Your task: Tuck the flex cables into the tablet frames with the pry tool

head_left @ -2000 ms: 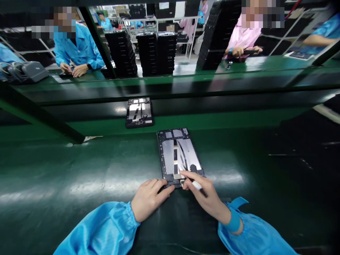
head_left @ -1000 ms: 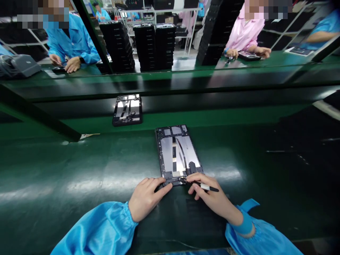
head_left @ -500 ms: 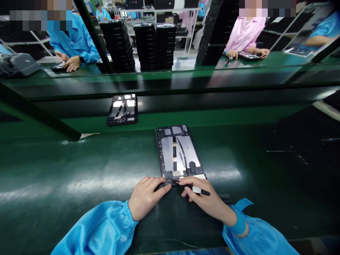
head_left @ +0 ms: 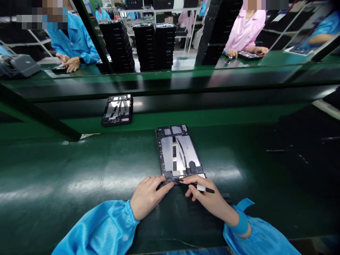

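Observation:
An opened tablet [head_left: 166, 148] lies before me on the green bench, its inside showing silvery plates, a black cable and flat ribbon strips. My left hand [head_left: 148, 198] grips its near left corner, with the thumb along the near edge and the fingers at the side. In my right hand [head_left: 205, 193] is a pair of black tweezers [head_left: 209, 190] with a white band, pinched between thumb and fingers. The tweezers' tips reach the tablet's near edge beside my left thumb. What they touch is too small to make out.
Another opened tablet [head_left: 117, 110] sits on the dark conveyor belt [head_left: 186, 101] beyond the bench. A green post [head_left: 39, 115] slants in at left. Tall stacks of black trays [head_left: 145, 47] stand across the belt, near co-workers in blue and pink sleeves. Dark material [head_left: 305, 141] lies at right.
The tablet on the belt has shifted to the left. My right hand and the tweezers have moved slightly right; my left thumb has slid a little right along the near edge.

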Motion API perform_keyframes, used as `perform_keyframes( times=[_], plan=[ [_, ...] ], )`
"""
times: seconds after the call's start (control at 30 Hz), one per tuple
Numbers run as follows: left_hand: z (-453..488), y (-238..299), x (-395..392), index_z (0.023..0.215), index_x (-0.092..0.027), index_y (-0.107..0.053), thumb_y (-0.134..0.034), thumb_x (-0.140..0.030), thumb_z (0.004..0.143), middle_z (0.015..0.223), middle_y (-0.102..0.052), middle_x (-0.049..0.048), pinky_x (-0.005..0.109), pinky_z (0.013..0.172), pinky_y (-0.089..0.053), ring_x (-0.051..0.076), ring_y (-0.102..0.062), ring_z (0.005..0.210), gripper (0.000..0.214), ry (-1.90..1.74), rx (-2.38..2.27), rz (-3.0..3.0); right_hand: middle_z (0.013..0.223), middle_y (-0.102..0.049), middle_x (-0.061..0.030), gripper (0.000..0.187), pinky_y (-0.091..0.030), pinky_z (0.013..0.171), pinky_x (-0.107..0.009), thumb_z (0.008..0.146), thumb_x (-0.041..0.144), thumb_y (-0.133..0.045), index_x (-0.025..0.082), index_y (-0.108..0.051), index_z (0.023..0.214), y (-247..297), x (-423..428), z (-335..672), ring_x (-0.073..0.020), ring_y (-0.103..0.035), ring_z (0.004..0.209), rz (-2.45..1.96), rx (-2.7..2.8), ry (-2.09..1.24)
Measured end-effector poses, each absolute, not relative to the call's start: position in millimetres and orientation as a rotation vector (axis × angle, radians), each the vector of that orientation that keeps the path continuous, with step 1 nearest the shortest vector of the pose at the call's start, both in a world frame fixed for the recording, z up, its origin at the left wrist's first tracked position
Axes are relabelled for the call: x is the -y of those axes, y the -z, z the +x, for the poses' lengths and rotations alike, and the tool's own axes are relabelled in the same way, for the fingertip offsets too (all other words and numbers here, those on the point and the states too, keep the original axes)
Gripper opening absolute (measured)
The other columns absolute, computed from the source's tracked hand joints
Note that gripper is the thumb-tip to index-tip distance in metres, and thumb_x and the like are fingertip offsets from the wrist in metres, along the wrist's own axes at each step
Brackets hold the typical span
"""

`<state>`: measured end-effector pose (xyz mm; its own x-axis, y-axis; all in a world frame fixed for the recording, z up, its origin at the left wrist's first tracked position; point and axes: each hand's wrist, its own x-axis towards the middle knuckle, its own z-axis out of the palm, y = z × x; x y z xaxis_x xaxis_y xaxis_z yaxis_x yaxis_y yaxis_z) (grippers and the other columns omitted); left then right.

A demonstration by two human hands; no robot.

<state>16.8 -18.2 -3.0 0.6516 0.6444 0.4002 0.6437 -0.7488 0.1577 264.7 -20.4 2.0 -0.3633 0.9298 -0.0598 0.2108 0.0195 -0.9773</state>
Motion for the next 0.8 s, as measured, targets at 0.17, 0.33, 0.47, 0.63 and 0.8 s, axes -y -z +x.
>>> perform_keyframes(
  times=[0.17, 0.33, 0.47, 0.63, 0.8],
  plan=[
    [16.8, 2.6, 18.4, 0.121, -0.022, -0.058, -0.044, -0.017, 0.099, 0.103, -0.062, 0.0082, 0.033, 0.066, -0.050, 0.019, -0.062, 0.083, 0.027, -0.679, -1.110, 2.849, 0.072, -0.071, -0.0046, 0.024, -0.055, 0.052, -0.023, 0.094, 0.035, -0.054, 0.018, -0.067, 0.103, 0.5, 19.6, 272.9, -0.0147, -0.066, 0.059, -1.247, 1.583, -1.389],
    [16.4, 2.1, 18.7, 0.122, -0.023, -0.057, -0.043, -0.017, 0.099, 0.105, -0.062, 0.0084, 0.032, 0.067, -0.050, 0.019, -0.062, 0.084, 0.028, -0.642, -1.119, 2.855, 0.069, -0.070, -0.0044, 0.028, -0.055, 0.051, -0.023, 0.093, 0.042, -0.055, 0.017, -0.067, 0.099, 0.5, 18.0, 276.4, -0.0141, -0.065, 0.055, -1.257, 1.496, -1.425],
    [16.2, 2.3, 18.2, 0.122, -0.024, -0.058, -0.042, -0.018, 0.099, 0.104, -0.062, 0.0080, 0.031, 0.067, -0.050, 0.018, -0.061, 0.084, 0.028, -0.644, -1.126, 2.862, 0.071, -0.070, -0.0048, 0.030, -0.055, 0.051, -0.024, 0.093, 0.044, -0.055, 0.017, -0.067, 0.100, -0.8, 18.3, 275.1, -0.0139, -0.064, 0.055, -1.239, 1.494, -1.430],
    [16.3, 2.0, 17.5, 0.122, -0.023, -0.058, -0.043, -0.016, 0.099, 0.104, -0.062, 0.0082, 0.031, 0.067, -0.050, 0.018, -0.061, 0.084, 0.028, -0.655, -1.122, 2.857, 0.071, -0.070, -0.0040, 0.026, -0.055, 0.053, -0.025, 0.095, 0.039, -0.053, 0.018, -0.067, 0.102, -0.5, 19.8, 275.5, -0.0142, -0.065, 0.056, -1.256, 1.592, -1.378],
    [17.3, 1.4, 17.8, 0.121, -0.023, -0.058, -0.043, -0.015, 0.098, 0.103, -0.062, 0.0082, 0.031, 0.066, -0.050, 0.019, -0.062, 0.082, 0.028, -0.663, -1.126, 2.855, 0.085, -0.071, -0.0069, 0.020, -0.055, 0.054, -0.026, 0.094, 0.033, -0.054, 0.019, -0.067, 0.099, -4.6, 19.7, 274.9, -0.0162, -0.068, 0.064, -1.221, 1.683, -1.296]
  ],
)
